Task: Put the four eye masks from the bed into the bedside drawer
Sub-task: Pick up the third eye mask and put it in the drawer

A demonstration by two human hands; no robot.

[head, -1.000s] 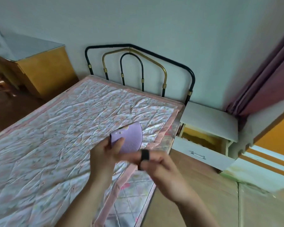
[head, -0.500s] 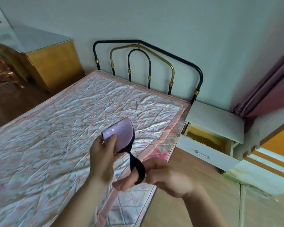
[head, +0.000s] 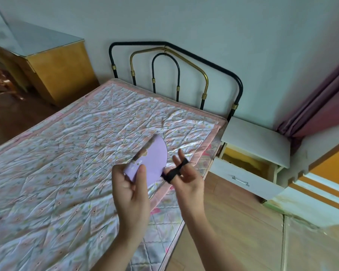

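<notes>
A lilac eye mask (head: 155, 163), folded, is held up over the bed's right edge. My left hand (head: 131, 188) pinches its lower left part with thumb on top. My right hand (head: 184, 177) has the mask's black elastic strap (head: 174, 172) stretched across its raised fingers. The white bedside drawer (head: 243, 178) stands pulled out to the right, its yellow inside showing; I see nothing in the visible part. No other eye masks show on the bed (head: 76, 153).
The white bedside table top (head: 256, 141) sits above the drawer, beside a black and brass metal headboard (head: 174, 75). A yellow cabinet (head: 61, 69) stands at the far left. Purple curtain (head: 321, 106) hangs at right. Wooden floor (head: 233, 231) lies between bed and drawer.
My right hand has lifted and spread its fingers, pulling the black strap taut to the right. The mask has tilted flatter. The view has shifted slightly left and down.
</notes>
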